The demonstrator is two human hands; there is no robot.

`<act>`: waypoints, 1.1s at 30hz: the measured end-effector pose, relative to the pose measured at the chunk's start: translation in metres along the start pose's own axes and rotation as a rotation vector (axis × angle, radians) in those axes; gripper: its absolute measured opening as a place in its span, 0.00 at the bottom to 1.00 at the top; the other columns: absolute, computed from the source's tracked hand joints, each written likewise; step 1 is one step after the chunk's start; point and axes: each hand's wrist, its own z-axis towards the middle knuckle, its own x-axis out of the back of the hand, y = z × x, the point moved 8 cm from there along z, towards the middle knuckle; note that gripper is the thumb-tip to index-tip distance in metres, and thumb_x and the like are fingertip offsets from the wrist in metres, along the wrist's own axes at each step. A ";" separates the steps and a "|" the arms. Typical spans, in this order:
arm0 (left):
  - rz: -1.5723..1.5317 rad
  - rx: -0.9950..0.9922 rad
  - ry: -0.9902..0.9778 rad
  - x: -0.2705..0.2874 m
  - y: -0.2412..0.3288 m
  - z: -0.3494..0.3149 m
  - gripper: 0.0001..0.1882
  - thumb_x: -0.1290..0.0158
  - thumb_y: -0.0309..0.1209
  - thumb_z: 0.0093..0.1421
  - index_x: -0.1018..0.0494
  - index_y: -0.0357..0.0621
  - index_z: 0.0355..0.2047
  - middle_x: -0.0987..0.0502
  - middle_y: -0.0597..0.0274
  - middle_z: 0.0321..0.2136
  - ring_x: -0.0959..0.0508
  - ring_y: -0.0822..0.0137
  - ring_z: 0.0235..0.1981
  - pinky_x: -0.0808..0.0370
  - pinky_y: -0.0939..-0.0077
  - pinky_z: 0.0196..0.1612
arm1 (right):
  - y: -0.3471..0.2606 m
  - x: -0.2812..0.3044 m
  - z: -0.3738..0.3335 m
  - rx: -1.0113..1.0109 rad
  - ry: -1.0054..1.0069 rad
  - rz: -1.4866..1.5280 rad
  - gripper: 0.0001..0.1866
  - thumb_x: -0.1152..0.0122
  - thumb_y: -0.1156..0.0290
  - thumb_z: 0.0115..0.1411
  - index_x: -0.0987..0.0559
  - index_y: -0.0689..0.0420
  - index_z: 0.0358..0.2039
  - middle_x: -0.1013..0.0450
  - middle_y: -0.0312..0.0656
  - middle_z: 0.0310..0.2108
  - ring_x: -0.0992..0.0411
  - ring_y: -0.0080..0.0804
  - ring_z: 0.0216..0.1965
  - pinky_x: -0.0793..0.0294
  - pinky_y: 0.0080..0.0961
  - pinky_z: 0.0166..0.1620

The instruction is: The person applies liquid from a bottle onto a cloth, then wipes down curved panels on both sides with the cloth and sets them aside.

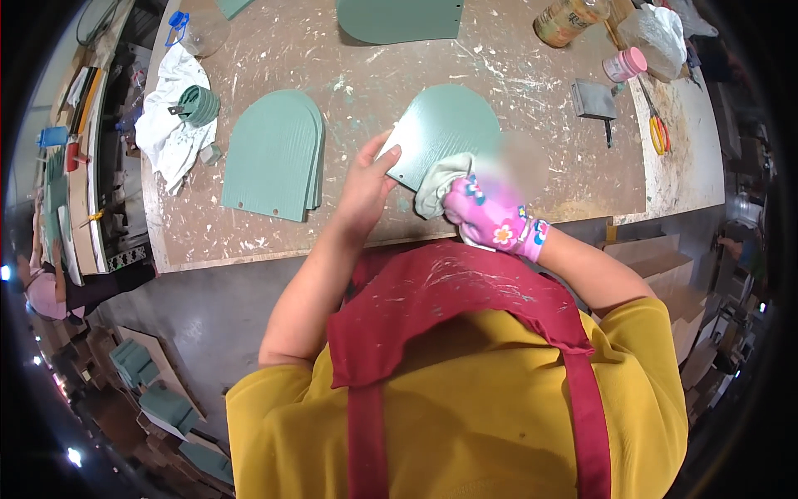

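Observation:
A green round-topped panel (445,125) with a wood-grain face is in front of me, its near left edge gripped by my bare left hand (370,179). The left thumb lies on its face and the other fingers go round the edge. In a pink flowered glove, my right hand (495,212) is closed on a pale, crumpled cloth (442,185), which touches the panel's near right side. To the left lies a stack of similar green panels (273,154), each with small holes near the straight end.
More green panels (399,21) lie at the far edge of the paint-marked table (357,75). At left, a green-stained cup (199,106) stands on a white cloth (170,125). On the right are a metal block (594,100), scissors (659,133), a pink-capped bottle (623,64) and a jar (569,21).

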 end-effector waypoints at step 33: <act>1.844 -1.109 -0.240 -0.090 0.021 0.063 0.24 0.56 0.45 0.62 0.37 0.55 0.57 0.39 0.66 0.60 0.41 0.58 0.61 0.44 0.52 0.60 | -0.055 -0.016 0.046 0.158 0.267 -0.627 0.12 0.41 0.72 0.43 0.31 0.55 0.29 0.32 0.43 0.26 0.29 0.43 0.27 0.30 0.38 0.30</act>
